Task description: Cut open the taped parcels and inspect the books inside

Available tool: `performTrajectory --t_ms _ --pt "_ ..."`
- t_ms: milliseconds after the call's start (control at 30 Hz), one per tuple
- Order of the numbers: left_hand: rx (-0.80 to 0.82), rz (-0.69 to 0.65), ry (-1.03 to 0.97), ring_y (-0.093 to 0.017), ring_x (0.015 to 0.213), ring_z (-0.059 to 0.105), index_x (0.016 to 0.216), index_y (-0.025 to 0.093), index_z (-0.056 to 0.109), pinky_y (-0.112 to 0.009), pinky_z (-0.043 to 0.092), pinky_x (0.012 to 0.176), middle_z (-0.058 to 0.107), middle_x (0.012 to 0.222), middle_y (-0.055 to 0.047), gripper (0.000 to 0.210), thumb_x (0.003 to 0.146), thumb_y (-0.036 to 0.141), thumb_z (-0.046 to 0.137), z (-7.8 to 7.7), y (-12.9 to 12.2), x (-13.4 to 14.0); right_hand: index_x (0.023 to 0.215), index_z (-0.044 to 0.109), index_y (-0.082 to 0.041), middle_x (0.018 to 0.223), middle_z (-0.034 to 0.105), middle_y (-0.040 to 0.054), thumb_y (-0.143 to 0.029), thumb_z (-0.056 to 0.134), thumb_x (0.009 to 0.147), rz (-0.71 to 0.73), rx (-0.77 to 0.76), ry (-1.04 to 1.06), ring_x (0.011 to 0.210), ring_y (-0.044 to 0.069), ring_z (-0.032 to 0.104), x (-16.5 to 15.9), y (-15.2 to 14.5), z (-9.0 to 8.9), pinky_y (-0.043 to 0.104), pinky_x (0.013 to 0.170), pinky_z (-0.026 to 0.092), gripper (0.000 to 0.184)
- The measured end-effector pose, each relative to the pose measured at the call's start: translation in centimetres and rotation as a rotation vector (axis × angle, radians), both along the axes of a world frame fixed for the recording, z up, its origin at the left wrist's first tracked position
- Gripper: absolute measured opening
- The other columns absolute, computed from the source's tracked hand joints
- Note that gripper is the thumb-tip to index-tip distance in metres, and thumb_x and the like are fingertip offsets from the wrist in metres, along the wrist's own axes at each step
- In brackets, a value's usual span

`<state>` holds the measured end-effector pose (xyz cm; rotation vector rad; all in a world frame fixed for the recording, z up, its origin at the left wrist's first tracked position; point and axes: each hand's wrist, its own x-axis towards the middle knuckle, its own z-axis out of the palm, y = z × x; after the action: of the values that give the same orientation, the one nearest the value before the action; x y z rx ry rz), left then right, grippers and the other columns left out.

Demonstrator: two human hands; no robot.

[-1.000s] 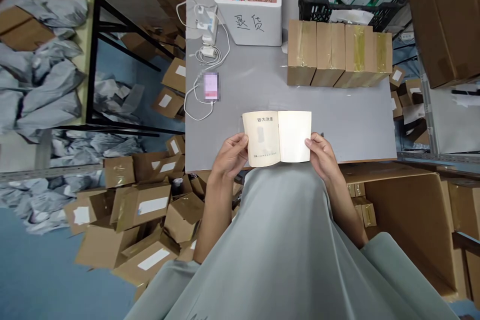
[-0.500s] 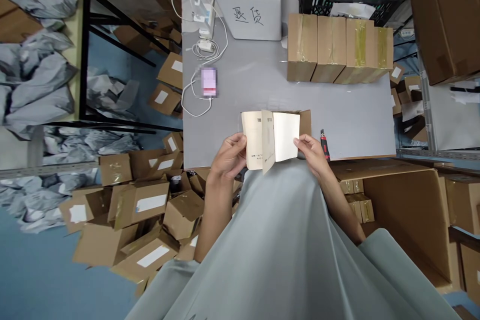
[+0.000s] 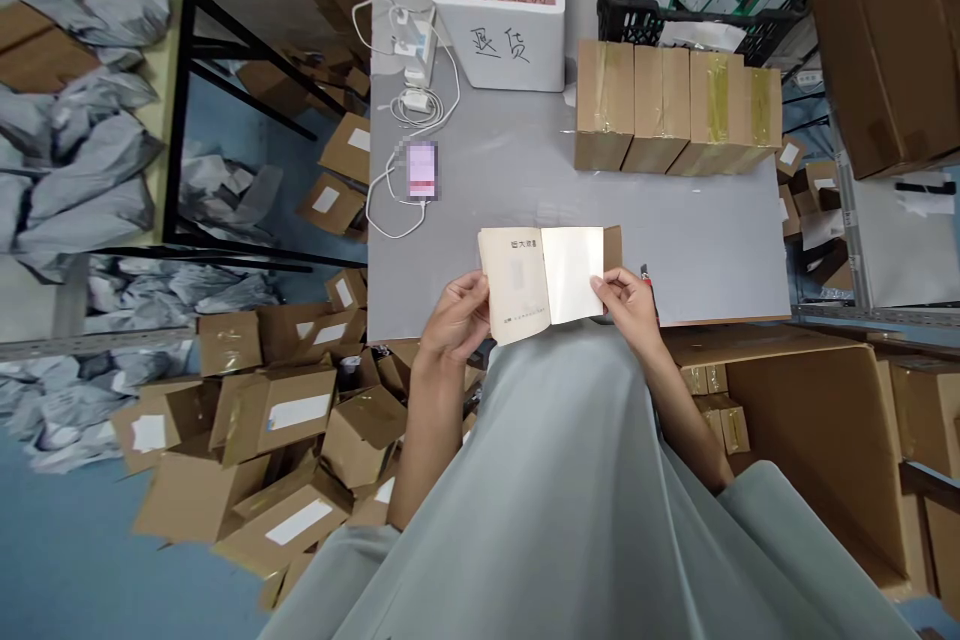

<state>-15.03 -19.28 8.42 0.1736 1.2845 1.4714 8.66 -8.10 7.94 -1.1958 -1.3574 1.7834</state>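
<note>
A small book (image 3: pixel 517 282) lies spread between my two hands, above the table's front edge. Its left page carries printed characters, and the right page is blank white. My left hand (image 3: pixel 457 318) pinches the book's left edge between thumb and fingers. At the right edge, my right hand (image 3: pixel 628 304) grips the book with the thumb on the blank page. Behind the book, part of a brown cardboard piece (image 3: pixel 613 246) shows; the rest of it is hidden. A red and black utility knife (image 3: pixel 649 292) rests beside my right hand, partly covered by it.
On the grey table (image 3: pixel 517 150) stand a white foam box (image 3: pixel 517 50) holding colourful books, a row of taped cartons (image 3: pixel 664 110), and a black crate (image 3: pixel 637 20). A phone (image 3: pixel 421 170) with cables lies left. Open cardboard boxes (image 3: pixel 281 410) crowd the floor at left.
The page that stood upright in the middle of the book has dropped flat to the left, so the printed page now shows fully. Both hands keep their hold; the view has shifted slightly.
</note>
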Motion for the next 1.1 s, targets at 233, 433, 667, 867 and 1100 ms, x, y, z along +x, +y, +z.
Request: performTrajectory --t_ms 233,433,667,867,1100 --pt "-0.005 0.049 0.185 -0.022 0.079 0.079 0.087 0.017 0.085 -0.031 0.064 0.076 0.083 0.083 -0.008 0.057 0.057 0.059 0.107 1.8 1.0 2.1 0.119 0.072 -0.031 0.078 0.062 -0.0034 -0.061 0.081 0.091 -0.076 0.094 -0.045 0.067 0.017 0.052 -0.6 -0.9 0.7 0.032 0.065 0.047 0.042" --pt "-0.034 0.108 0.383 -0.023 0.085 0.078 0.093 0.018 0.088 -0.033 0.064 0.079 0.084 0.089 -0.007 0.048 0.067 0.056 0.104 3.2 1.1 3.0 0.103 0.076 -0.03 0.106 0.074 0.0053 -0.062 0.072 0.098 -0.034 0.224 -0.089 0.091 0.023 0.066 -0.4 -1.4 2.1 0.036 0.078 0.053 0.033" --pt "0.003 0.061 0.524 -0.021 0.085 0.075 0.09 0.02 0.089 -0.032 0.063 0.082 0.083 0.089 -0.005 0.039 0.072 0.052 0.102 5.0 1.6 4.7 0.105 0.075 -0.029 0.115 0.071 0.0065 -0.05 0.09 0.084 0.012 0.381 -0.211 0.11 0.029 0.069 -1.3 -2.3 3.6 0.044 0.1 0.056 0.033" --pt "-0.026 0.062 0.493 -0.024 0.086 0.077 0.093 0.02 0.089 -0.033 0.065 0.078 0.085 0.092 -0.007 0.043 0.071 0.055 0.102 4.1 1.2 3.3 0.091 0.074 -0.028 0.118 0.073 0.0096 -0.046 0.071 0.099 -0.081 0.368 -0.159 0.113 0.027 0.069 -0.6 -2.1 2.6 0.04 0.09 0.06 0.02" --pt "0.005 0.088 0.243 -0.026 0.081 0.08 0.088 0.018 0.085 -0.036 0.066 0.074 0.083 0.081 -0.009 0.056 0.057 0.058 0.107 2.0 0.3 0.5 0.085 0.069 -0.026 0.096 0.071 0.005 -0.059 0.076 0.092 -0.097 0.153 -0.08 0.093 0.023 0.067 1.0 -1.0 1.9 0.036 0.082 0.058 0.034"
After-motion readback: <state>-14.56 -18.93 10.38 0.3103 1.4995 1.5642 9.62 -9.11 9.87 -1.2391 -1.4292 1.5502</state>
